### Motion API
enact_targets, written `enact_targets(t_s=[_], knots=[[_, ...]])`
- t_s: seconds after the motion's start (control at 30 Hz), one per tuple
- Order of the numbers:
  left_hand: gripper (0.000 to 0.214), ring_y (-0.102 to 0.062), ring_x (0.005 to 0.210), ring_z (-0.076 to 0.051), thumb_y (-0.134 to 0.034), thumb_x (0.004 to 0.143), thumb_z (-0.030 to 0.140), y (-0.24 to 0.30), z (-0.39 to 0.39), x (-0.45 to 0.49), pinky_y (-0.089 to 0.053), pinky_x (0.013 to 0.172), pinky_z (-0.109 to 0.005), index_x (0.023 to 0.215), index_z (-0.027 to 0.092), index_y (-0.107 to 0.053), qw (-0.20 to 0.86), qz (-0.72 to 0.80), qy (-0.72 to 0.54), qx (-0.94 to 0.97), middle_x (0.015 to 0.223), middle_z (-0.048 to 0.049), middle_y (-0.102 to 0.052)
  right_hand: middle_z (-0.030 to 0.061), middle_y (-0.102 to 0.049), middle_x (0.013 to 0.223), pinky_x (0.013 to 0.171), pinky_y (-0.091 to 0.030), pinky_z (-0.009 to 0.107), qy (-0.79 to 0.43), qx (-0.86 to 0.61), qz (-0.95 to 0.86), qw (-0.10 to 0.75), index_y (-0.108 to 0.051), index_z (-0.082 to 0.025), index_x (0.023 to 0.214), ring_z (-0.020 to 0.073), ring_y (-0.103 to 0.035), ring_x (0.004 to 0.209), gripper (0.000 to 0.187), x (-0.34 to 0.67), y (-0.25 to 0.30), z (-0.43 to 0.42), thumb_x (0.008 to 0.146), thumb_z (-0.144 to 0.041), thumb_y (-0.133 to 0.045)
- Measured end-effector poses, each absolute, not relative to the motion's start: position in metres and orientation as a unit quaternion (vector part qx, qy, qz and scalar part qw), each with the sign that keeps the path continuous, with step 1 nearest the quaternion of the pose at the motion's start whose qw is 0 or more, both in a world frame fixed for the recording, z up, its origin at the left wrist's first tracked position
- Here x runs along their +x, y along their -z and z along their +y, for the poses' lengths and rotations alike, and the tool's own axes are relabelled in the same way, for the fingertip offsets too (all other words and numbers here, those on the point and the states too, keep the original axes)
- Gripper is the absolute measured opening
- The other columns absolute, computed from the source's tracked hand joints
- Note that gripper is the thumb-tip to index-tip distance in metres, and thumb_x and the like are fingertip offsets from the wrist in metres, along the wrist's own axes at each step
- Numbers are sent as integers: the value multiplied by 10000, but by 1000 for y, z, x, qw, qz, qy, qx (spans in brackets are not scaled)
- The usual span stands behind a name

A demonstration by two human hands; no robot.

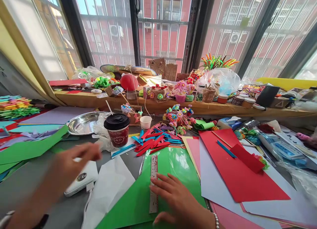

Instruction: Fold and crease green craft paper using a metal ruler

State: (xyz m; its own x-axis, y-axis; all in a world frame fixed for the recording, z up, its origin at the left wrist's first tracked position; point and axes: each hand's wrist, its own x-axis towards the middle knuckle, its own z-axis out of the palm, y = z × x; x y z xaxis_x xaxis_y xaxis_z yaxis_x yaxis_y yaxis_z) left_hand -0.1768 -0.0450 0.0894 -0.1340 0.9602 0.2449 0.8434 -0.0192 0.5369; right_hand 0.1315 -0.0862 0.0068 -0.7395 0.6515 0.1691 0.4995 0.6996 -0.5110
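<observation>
My right hand [175,196] lies with its fingers spread, the fingertips on a white ruler [153,202] and the palm over green paper [128,202]. The ruler runs lengthwise on the green sheet. Over on the left, my left hand [71,163] is raised above a white power bank [84,177] and blurred by motion. Its fingers reach toward the dark red lidded cup [119,133], apart from it; whether they hold anything cannot be made out. Beyond the ruler lies a pile of folded red and blue paper strips [156,138].
White paper [114,176] and a cable lie between my hands. A metal tray [84,123] and small paper cup [145,122] stand farther back. Red card [237,169] with a stick and blue strip lies right. Crafts crowd the window sill [158,106]. Green paper [32,146] lies left.
</observation>
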Motion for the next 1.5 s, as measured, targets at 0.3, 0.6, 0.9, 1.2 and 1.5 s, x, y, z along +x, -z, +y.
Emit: enact_targets(t_s=[0.3, 0.6, 0.9, 1.2, 1.5], knots=[[287, -558, 860, -256, -555, 638, 327, -34, -48, -73, -394, 654, -300, 893, 195, -542, 131, 581, 15, 803, 916, -63, -609, 41, -210, 1383, 998, -141, 554, -117, -290, -944, 104, -126, -204, 1360, 287, -181, 1267, 720, 150, 10, -90, 786, -572, -358], [226, -540, 689, -211, -539, 610, 303, -28, -50, -63, -290, 518, -242, 804, 205, -480, 206, 593, 21, 778, 679, 7, -558, 69, -296, 1348, 913, -248, 637, -18, -448, -888, 99, -278, -175, 1322, 357, -287, 1213, 632, 201, 40, -90, 804, -522, -373], [295, -385, 537, -133, -473, 672, 398, -96, -43, -74, -241, 491, -219, 520, 196, -321, 245, 557, -54, 792, 527, 45, -376, 90, -573, 1136, 967, -285, 488, -176, -540, -784, 250, -584, -190, 1002, 267, -430, 1139, 420, 209, 14, -70, 797, -511, -406], [315, -409, 536, -114, -473, 709, 459, -146, 16, -33, -287, 494, -217, 586, 170, -491, 217, 487, -296, 792, 554, 42, -425, 22, -609, 692, 593, -415, 253, -366, -469, -606, 528, -606, -157, 755, 155, -541, 661, 366, 194, -71, -17, 736, -503, -490], [333, -543, 829, -211, -561, 698, 404, -98, 47, -1, -404, 702, -293, 941, 177, -547, 180, 514, -409, 733, 844, -46, -597, 45, -609, 672, 581, -389, 272, -258, -532, -543, 596, -617, -142, 729, 180, -521, 657, 407, 208, -55, 24, 668, -535, -533]])
